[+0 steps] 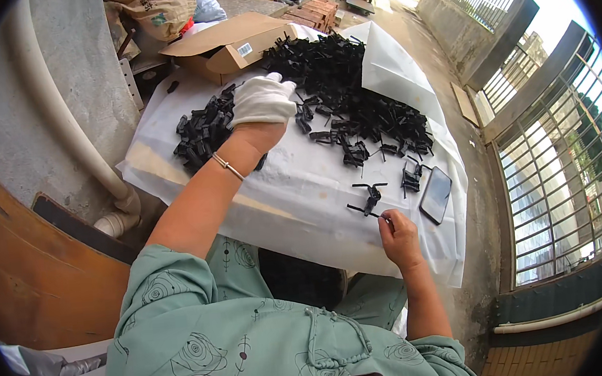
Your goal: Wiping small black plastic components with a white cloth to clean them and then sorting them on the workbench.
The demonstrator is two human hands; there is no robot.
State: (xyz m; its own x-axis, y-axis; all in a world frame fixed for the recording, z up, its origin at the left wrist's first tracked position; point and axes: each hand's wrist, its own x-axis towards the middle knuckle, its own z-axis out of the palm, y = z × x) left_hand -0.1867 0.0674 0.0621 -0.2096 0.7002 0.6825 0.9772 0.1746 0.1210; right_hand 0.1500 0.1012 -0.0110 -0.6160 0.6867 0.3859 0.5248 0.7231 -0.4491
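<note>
My left hand (262,100), in a white glove, reaches over the table between two heaps of black plastic parts. Its fingers are curled closed, and whatever they may hold is hidden. Beneath and left of it lies the smaller heap of parts (199,131); the larger heap (334,70), with many thin stems sticking out, spreads beyond it to the right. Near the front edge, my bare right hand (400,239) pinches one end of a black plastic part with thin stems (371,200). Another black part (412,177) lies close by, beside a phone.
White sheeting (302,195) covers the table. A phone (436,195) lies near its right edge. An opened cardboard box (231,40) stands at the far left. A pipe (57,102) runs down the left wall; a barred fence (557,165) stands to the right.
</note>
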